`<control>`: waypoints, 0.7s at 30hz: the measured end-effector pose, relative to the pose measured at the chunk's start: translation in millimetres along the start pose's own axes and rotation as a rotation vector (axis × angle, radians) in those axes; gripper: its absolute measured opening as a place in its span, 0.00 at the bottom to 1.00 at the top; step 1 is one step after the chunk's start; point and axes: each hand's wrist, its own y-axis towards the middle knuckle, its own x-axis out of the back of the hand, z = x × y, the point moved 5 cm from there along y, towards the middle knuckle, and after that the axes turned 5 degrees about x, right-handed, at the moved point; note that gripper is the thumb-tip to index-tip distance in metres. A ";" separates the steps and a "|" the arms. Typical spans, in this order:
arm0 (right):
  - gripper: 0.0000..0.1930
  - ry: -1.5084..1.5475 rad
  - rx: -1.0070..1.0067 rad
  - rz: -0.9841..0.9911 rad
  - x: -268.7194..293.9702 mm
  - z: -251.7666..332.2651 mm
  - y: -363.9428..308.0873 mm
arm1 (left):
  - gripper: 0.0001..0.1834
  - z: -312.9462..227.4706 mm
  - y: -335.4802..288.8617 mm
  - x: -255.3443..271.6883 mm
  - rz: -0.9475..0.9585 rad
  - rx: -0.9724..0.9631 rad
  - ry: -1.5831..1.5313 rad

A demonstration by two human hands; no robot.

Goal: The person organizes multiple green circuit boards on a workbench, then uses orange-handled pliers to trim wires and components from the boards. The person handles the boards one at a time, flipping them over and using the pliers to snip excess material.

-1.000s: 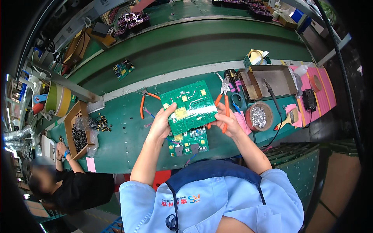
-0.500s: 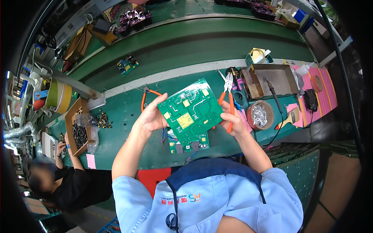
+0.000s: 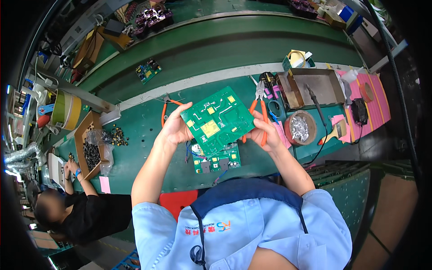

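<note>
A green circuit board (image 3: pixel 221 118) with yellow patches is held up in front of me, tilted, over the green bench. My left hand (image 3: pixel 176 127) grips its left edge. My right hand (image 3: pixel 264 135) is closed at the board's right edge and also holds orange-handled cutting pliers (image 3: pixel 264 118), their jaws pointing away from me. Below the held board, partly covered by it, lies a second board (image 3: pixel 217 164) with dark parts and loose wires. Another orange-handled pair of pliers (image 3: pixel 164 112) lies just beyond my left hand.
To the right stand a tin of silvery scraps (image 3: pixel 300 128), a soldering iron (image 3: pixel 316 100), a metal tray (image 3: pixel 319 90) and a brush (image 3: pixel 334 134). On the left, a cardboard box (image 3: pixel 90 148) holds small black parts; a co-worker (image 3: pixel 85 204) sits nearby. Another board (image 3: pixel 148 71) lies beyond.
The held board has shifted slightly away from me and to the left, with both hands and the pliers. More of the lower board shows. The co-worker's hands have come closer together.
</note>
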 end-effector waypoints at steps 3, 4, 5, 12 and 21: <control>0.19 0.017 0.000 0.009 1.5 -3.0 2.3 | 0.22 0.6 2.0 6.8 -0.047 -0.017 -0.030; 0.19 0.020 -0.001 -0.004 1.7 -3.5 2.3 | 0.21 0.8 3.8 9.1 -0.063 -0.032 -0.037; 0.19 0.022 -0.002 -0.017 1.9 -4.2 2.3 | 0.21 0.6 3.8 7.6 -0.056 -0.035 -0.022; 0.19 0.028 -0.003 -0.030 0.4 -4.2 2.8 | 0.21 0.0 -1.5 2.6 -0.041 -0.023 0.017; 0.19 -0.220 -0.003 -0.141 16.8 -0.9 -0.2 | 0.26 -8.7 -70.4 -50.0 -0.029 -0.552 1.011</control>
